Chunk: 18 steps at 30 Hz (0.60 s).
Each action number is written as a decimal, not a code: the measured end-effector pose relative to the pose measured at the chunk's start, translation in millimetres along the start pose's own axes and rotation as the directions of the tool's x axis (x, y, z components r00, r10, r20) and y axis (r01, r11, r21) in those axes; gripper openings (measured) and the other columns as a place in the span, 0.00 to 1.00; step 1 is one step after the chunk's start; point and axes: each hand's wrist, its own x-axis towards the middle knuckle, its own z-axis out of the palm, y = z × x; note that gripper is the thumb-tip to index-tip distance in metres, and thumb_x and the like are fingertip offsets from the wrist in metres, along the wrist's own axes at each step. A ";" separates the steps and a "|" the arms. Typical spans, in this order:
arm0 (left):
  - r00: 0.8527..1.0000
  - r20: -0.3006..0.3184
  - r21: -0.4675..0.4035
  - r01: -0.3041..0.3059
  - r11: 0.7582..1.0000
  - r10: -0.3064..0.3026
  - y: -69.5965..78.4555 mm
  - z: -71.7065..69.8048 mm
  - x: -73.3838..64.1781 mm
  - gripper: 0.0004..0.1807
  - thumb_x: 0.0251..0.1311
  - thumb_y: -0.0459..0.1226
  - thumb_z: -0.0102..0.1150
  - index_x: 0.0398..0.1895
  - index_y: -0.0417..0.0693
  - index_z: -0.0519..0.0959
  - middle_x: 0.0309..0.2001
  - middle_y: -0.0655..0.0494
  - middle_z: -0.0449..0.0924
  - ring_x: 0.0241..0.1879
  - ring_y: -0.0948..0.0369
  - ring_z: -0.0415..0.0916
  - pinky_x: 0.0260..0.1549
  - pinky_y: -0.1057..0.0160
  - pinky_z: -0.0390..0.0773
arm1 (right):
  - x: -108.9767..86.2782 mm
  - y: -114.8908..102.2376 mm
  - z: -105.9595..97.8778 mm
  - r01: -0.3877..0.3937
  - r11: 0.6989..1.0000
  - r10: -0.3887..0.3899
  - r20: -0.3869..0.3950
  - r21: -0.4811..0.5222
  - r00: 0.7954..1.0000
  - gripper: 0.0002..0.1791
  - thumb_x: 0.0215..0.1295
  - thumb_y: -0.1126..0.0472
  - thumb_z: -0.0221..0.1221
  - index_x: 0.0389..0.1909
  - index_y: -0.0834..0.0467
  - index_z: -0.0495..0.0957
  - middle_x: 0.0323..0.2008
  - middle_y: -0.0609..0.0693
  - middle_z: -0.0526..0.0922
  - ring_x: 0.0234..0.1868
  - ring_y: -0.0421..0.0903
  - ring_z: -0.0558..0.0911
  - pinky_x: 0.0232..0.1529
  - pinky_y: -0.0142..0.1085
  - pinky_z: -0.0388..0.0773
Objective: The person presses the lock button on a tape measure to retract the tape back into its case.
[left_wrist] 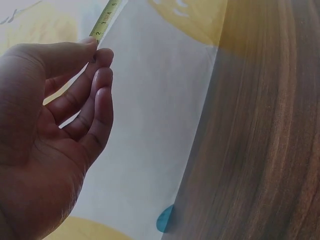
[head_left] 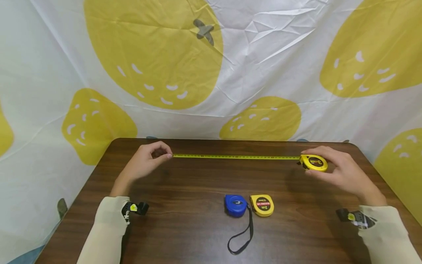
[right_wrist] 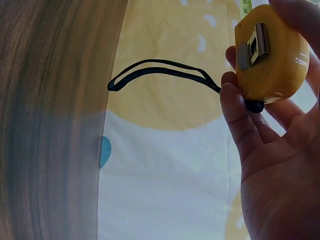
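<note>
My right hand [head_left: 343, 170] grips the case of a yellow tape measure [head_left: 313, 162] between thumb and fingers, above the table's right side. Its yellow blade [head_left: 235, 157] stretches out level to the left. At the far left, my left hand [head_left: 145, 161] pinches the blade's end between thumb and forefinger. Low numbers on the blade [left_wrist: 106, 20] show just past the thumb in the left wrist view. In the right wrist view the case [right_wrist: 272, 55] turns its metal belt clip to the camera, and a black wrist strap [right_wrist: 165, 70] hangs from it.
On the brown wooden table [head_left: 184, 227], a blue tape measure [head_left: 236, 205] with a black strap [head_left: 242, 245] lies beside a smaller yellow tape measure [head_left: 262, 205]. A white cloth with yellow fruit shapes [head_left: 158, 55] hangs behind and around the table.
</note>
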 end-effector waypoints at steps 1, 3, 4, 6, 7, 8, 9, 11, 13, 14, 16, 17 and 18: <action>1.000 -0.001 -0.002 -0.001 1.000 0.001 0.1 -0.6 -0.2 0.03 0.74 0.35 0.72 0.45 0.49 0.87 0.39 0.58 0.88 0.40 0.56 0.83 0.41 0.62 0.80 | 0.2 -0.2 -0.3 0.010 1.000 -0.010 0.004 0.001 1.000 0.42 0.41 0.76 0.85 0.61 0.52 0.87 0.55 0.44 0.89 0.57 0.30 0.81 0.57 0.20 0.70; 1.000 -0.003 -0.001 -0.003 1.000 0.003 -0.3 -1.5 -1.0 0.03 0.74 0.35 0.72 0.45 0.50 0.87 0.40 0.58 0.88 0.40 0.57 0.83 0.41 0.62 0.80 | 0.5 -0.4 -0.4 0.026 1.000 -0.026 0.012 0.001 1.000 0.41 0.42 0.76 0.84 0.60 0.50 0.88 0.55 0.45 0.89 0.59 0.29 0.80 0.60 0.20 0.69; 1.000 -0.004 -0.002 -0.002 1.000 0.002 -0.4 -1.9 -1.5 0.02 0.74 0.35 0.72 0.45 0.50 0.87 0.40 0.58 0.88 0.40 0.57 0.83 0.41 0.62 0.80 | 0.7 -0.3 -0.3 0.031 1.000 -0.031 0.018 0.002 0.999 0.40 0.43 0.76 0.84 0.60 0.50 0.88 0.55 0.44 0.89 0.60 0.29 0.80 0.61 0.20 0.68; 1.000 -0.003 -0.004 -0.001 1.000 0.001 -0.7 -2.2 -2.9 0.02 0.74 0.35 0.71 0.45 0.50 0.87 0.40 0.57 0.89 0.40 0.56 0.84 0.41 0.62 0.80 | 0.8 -0.7 -0.1 0.038 0.999 -0.038 0.033 0.000 0.999 0.38 0.46 0.76 0.82 0.59 0.49 0.88 0.55 0.44 0.88 0.61 0.30 0.79 0.62 0.21 0.68; 1.000 -0.002 -0.006 -0.002 1.000 0.002 -1.0 -2.3 -3.5 0.02 0.74 0.36 0.71 0.45 0.49 0.87 0.40 0.57 0.89 0.40 0.56 0.84 0.41 0.62 0.80 | 0.5 -0.9 0.1 0.039 0.999 -0.039 0.040 -0.005 0.998 0.37 0.47 0.76 0.82 0.59 0.49 0.89 0.56 0.43 0.88 0.61 0.30 0.79 0.60 0.21 0.69; 1.000 0.000 -0.007 -0.003 1.000 0.003 -1.1 -2.2 -4.1 0.02 0.74 0.36 0.71 0.45 0.49 0.87 0.40 0.56 0.89 0.40 0.56 0.84 0.41 0.62 0.80 | 0.1 -1.3 0.2 0.039 0.999 -0.038 0.048 -0.011 0.998 0.36 0.49 0.76 0.81 0.60 0.49 0.89 0.56 0.43 0.88 0.60 0.30 0.79 0.58 0.22 0.70; 1.000 0.001 -0.009 -0.003 1.000 0.003 -1.2 -2.2 -4.6 0.02 0.75 0.36 0.71 0.45 0.49 0.87 0.40 0.55 0.89 0.40 0.56 0.84 0.41 0.62 0.81 | -0.5 -1.9 0.1 0.035 0.999 -0.034 0.057 -0.016 0.998 0.35 0.51 0.76 0.80 0.60 0.48 0.89 0.57 0.43 0.87 0.60 0.31 0.79 0.56 0.22 0.71; 1.000 0.001 -0.014 -0.006 1.000 0.006 -1.1 -2.1 -5.2 0.02 0.75 0.36 0.71 0.45 0.49 0.87 0.41 0.55 0.89 0.40 0.56 0.84 0.42 0.62 0.81 | -1.7 -3.3 -0.3 0.023 0.999 -0.021 0.077 -0.031 0.997 0.34 0.55 0.75 0.78 0.61 0.47 0.89 0.58 0.42 0.86 0.59 0.32 0.79 0.52 0.24 0.72; 1.000 -0.003 -0.016 -0.010 1.000 0.010 -0.8 -2.1 -5.6 0.02 0.75 0.36 0.71 0.45 0.49 0.87 0.41 0.56 0.89 0.41 0.57 0.84 0.42 0.62 0.81 | -3.1 -5.2 -0.8 0.012 0.999 -0.008 0.094 -0.051 0.996 0.32 0.59 0.74 0.77 0.62 0.45 0.89 0.60 0.41 0.85 0.59 0.32 0.78 0.51 0.24 0.71; 1.000 -0.004 -0.015 -0.010 1.000 0.010 -0.5 -2.2 -5.7 0.02 0.75 0.36 0.71 0.45 0.49 0.87 0.41 0.56 0.89 0.41 0.57 0.84 0.42 0.62 0.81 | -3.3 -6.1 -1.1 0.007 0.998 -0.001 0.103 -0.055 0.995 0.31 0.61 0.74 0.76 0.62 0.44 0.88 0.61 0.41 0.84 0.60 0.33 0.78 0.52 0.24 0.70; 1.000 -0.007 -0.013 -0.011 1.000 0.011 0.3 -2.8 -5.8 0.02 0.75 0.36 0.71 0.45 0.49 0.87 0.40 0.57 0.89 0.41 0.57 0.84 0.43 0.62 0.81 | -3.7 -7.3 -1.3 0.007 0.998 0.000 0.116 -0.060 0.993 0.30 0.62 0.73 0.75 0.62 0.43 0.88 0.62 0.42 0.84 0.61 0.34 0.77 0.56 0.24 0.68; 1.000 -0.008 -0.011 -0.012 1.000 0.012 0.9 -3.1 -6.0 0.02 0.75 0.37 0.71 0.46 0.49 0.87 0.41 0.57 0.89 0.41 0.57 0.84 0.43 0.62 0.81 | -3.6 -7.7 -1.2 0.011 0.998 -0.004 0.120 -0.060 0.993 0.30 0.63 0.73 0.74 0.62 0.43 0.88 0.62 0.42 0.83 0.62 0.34 0.77 0.57 0.23 0.67; 1.000 -0.008 -0.010 -0.011 1.000 0.011 1.4 -3.4 -6.2 0.03 0.75 0.37 0.71 0.46 0.49 0.87 0.41 0.57 0.89 0.41 0.57 0.84 0.43 0.62 0.81 | -3.5 -8.2 -1.3 0.017 0.998 -0.010 0.123 -0.055 0.992 0.30 0.63 0.74 0.74 0.61 0.44 0.88 0.62 0.43 0.83 0.63 0.35 0.77 0.59 0.22 0.66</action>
